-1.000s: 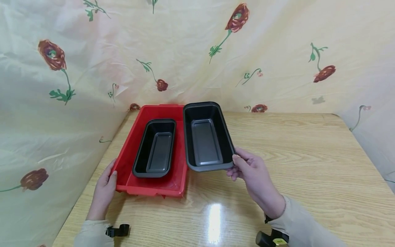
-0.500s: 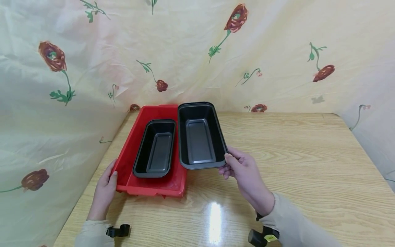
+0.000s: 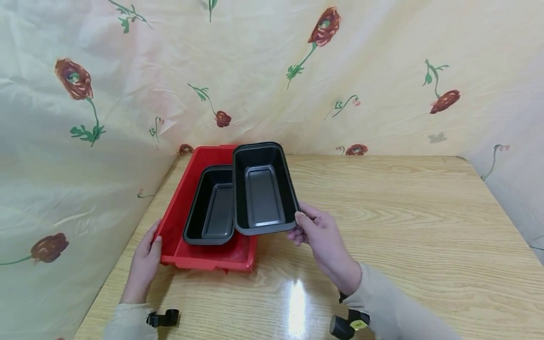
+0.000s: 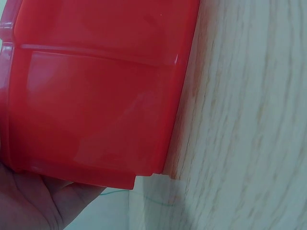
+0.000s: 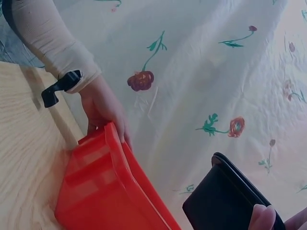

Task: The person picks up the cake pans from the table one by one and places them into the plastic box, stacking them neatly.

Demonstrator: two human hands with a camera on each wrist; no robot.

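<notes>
A black loaf pan (image 3: 264, 194) is held by its near right corner in my right hand (image 3: 326, 243), thumb on the rim and fingers beneath. Its left side overlaps a second black loaf pan (image 3: 216, 208), which lies inside a red plastic tray (image 3: 204, 263). In the right wrist view the held pan (image 5: 223, 203) shows its dark outer wall, apart from the tray (image 5: 108, 187) and above it. My left hand (image 3: 144, 264) grips the tray's near left corner, with the thumb at the rim. The left wrist view shows the tray's outer wall (image 4: 96, 110) close up.
The tray rests on a light wood table (image 3: 395, 226) that extends to the right. A flowered curtain (image 3: 263, 71) hangs behind and at the left. Dark camera mounts are strapped at both wrists.
My right hand has moved left with the held loaf pan, from the tray's right edge to over the other pan's right part. My left hand and the tray have stayed in place.
</notes>
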